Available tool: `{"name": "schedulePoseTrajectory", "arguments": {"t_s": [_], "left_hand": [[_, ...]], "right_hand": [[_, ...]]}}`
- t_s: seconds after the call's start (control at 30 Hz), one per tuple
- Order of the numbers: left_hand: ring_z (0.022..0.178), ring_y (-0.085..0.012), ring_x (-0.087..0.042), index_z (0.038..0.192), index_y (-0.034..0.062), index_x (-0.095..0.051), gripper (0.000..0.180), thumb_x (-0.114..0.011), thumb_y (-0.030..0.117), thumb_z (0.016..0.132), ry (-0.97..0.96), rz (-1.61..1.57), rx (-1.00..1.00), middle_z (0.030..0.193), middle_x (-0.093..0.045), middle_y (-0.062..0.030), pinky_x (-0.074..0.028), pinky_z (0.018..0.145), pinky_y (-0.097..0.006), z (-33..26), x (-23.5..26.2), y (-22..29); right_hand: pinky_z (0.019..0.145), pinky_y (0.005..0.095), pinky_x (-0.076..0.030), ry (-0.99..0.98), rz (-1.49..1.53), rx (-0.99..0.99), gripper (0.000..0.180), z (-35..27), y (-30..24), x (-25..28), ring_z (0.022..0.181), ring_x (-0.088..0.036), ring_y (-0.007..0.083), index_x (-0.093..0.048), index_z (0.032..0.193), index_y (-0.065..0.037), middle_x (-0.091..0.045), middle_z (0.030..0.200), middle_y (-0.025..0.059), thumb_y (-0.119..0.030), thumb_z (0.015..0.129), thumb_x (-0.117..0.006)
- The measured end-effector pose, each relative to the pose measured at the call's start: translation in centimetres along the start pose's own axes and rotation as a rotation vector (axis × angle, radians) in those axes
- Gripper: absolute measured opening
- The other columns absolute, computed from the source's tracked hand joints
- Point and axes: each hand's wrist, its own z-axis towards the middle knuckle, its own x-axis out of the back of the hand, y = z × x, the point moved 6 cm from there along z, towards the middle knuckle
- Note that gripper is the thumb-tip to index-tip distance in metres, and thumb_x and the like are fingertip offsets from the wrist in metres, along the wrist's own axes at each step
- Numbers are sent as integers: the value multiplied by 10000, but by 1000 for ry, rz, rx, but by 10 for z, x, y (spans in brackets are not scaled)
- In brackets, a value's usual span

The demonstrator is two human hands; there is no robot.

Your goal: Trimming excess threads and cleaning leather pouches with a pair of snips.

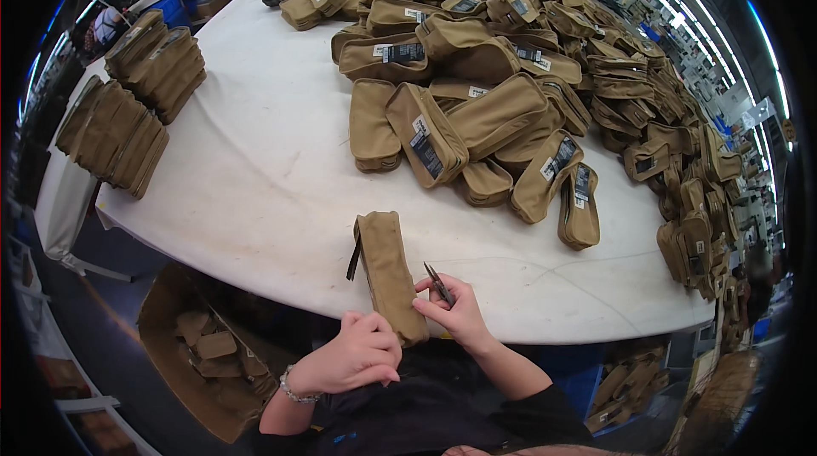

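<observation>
A long tan fabric pouch (pixel 387 265) lies at the table's near edge, its length pointing away from me. A black strap or zipper end (pixel 353 262) hangs out on its left side. My left hand (pixel 362 356), with a beaded bracelet at the wrist, is closed against the pouch's near left corner; what its curled fingers hold, if anything, is hidden. In my right hand (pixel 457 310) is a pair of small dark thread snips (pixel 440 284), blades pointing up and away. The thumb of that hand touches the pouch's right side.
A large heap of similar tan pouches (pixel 498 116), some with labels, covers the white table's (pixel 255 141) far and right parts. Two stacks of pouches (pixel 119 137) stand at the left. Below the edge are a carton (pixel 170 345) holding tan pieces and a blue bin (pixel 579 388).
</observation>
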Motion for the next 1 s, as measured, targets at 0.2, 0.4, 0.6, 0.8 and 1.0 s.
{"name": "schedulePoseTrajectory", "arguments": {"t_s": [0.2,0.4,0.6,0.8,1.0], "left_hand": [[1029,-173,-508,930,165,-655,268,-805,283,741,216,79,164,1040,-595,20,-287,869,-333,0,15,-1],[978,-215,-472,913,119,-638,214,-763,204,762,587,350,440,923,-533,-23,-281,855,-351,7,33,-31],[923,-224,-481,867,122,-648,160,-744,191,760,508,509,453,882,-545,-14,-295,828,-375,24,31,-33],[907,-224,-477,827,132,-613,81,-689,145,803,442,646,436,860,-520,-18,-306,808,-380,30,22,-37],[867,-202,-471,814,135,-587,96,-665,181,845,175,303,167,828,-485,-5,-303,781,-359,22,17,-6]], "right_hand": [[533,199,-247,30,74,-7,183,-1,4,1,582,-318,-5,-665,990,-9,-399,649,-112,-141,869,-704],[529,203,-231,21,105,27,179,-4,11,-1,579,-303,-1,-662,978,-15,-364,636,-116,-143,862,-709],[508,208,-209,-14,45,11,180,-12,9,-7,554,-271,3,-630,954,-23,-304,612,-120,-104,831,-734],[508,207,-219,17,48,17,165,-13,12,-10,559,-273,3,-622,949,-18,-306,611,-112,-93,839,-717],[507,201,-235,50,67,31,165,-15,13,-5,557,-279,0,-623,967,-11,-326,617,-107,-95,853,-707]]}}
